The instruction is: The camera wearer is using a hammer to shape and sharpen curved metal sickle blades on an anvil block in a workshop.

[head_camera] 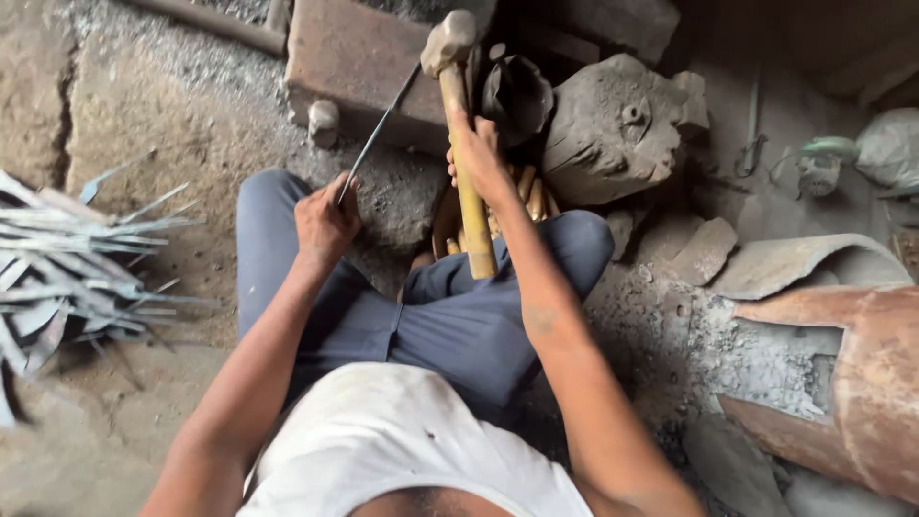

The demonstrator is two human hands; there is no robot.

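Right hand (479,158) — closed round a yellow-handled hammer (450,43), head raised at twelve o'clock. Left hand (325,218) — gripping a thin metal blade (381,124), tip toward one o'clock on the stone block (359,57). Best struck squarely, blade held flat. Blade pile (67,258) at nine o'clock.

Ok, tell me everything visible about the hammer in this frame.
The hammer has a worn, greyish blunt head on a long yellowish wooden handle. The right hand grips the handle partway up, head pointing away from the person, butt end over the lap. Its head sits at the tip of the thin metal strip held by the left hand; whether they touch is unclear.
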